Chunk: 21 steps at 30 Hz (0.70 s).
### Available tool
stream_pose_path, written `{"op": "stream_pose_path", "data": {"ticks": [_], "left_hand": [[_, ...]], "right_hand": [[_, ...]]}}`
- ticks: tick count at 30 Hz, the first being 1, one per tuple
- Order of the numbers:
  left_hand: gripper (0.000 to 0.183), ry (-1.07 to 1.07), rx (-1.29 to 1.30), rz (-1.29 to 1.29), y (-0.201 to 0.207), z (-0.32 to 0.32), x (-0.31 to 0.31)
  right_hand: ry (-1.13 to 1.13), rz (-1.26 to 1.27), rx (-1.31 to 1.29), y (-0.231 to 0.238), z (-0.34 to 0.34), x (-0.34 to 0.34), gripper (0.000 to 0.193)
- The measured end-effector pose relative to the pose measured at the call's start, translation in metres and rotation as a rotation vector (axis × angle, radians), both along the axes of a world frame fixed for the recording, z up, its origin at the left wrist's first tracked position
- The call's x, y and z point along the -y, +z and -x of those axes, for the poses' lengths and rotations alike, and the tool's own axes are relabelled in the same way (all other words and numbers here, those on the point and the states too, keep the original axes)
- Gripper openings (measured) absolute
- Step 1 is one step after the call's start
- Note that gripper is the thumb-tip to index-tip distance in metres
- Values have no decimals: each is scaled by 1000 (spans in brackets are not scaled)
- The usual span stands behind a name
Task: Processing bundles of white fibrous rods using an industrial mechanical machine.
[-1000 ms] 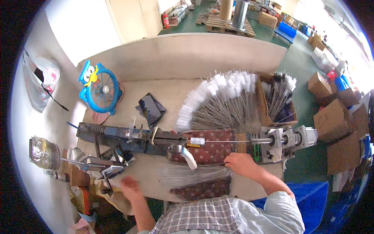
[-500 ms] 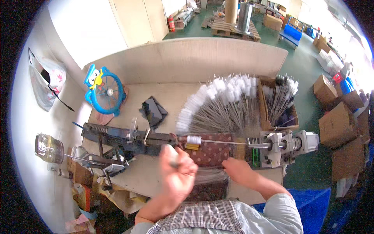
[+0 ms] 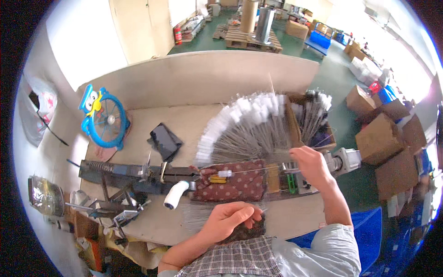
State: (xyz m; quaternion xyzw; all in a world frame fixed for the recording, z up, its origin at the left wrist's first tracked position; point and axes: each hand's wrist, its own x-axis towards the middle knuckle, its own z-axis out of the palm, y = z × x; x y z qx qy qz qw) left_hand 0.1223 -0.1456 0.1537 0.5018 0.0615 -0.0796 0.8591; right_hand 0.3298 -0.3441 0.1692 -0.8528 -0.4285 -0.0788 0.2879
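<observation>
The left hand (image 3: 232, 221) is held with fingers curled under the thumb, loose wires (image 3: 194, 216) just beside it; whether any is pinched cannot be told. Beyond it, a white brush (image 3: 225, 173) is suspended over spotted cloth (image 3: 240, 190). By the machine (image 3: 347, 160), the right hand (image 3: 312, 165) is bent, its grip unclear. Beyond both, more brushes (image 3: 240, 117) are fanned out.

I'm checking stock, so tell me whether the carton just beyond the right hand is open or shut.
The carton is open: wire-stemmed brushes stick up above its rim.
</observation>
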Motion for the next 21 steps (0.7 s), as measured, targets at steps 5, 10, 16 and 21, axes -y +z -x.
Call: {"op": "stream_pose_path", "data": {"ticks": [5,10,16,21], "left_hand": [[20,104,285,-649,2,-31,1],[26,260,420,-1288,-53,-108,38],[18,195,617,-1743,-78,-151,41],[20,-20,390,-2240,-78,-170,14]], "right_hand": [[-71,21,-31,-4,-15,5,12],[-35,-28,-113,-13,-14,-12,11],[-28,-32,-100,-38,-13,-13,10],[51,130,-460,-31,-12,-16,13]]}}
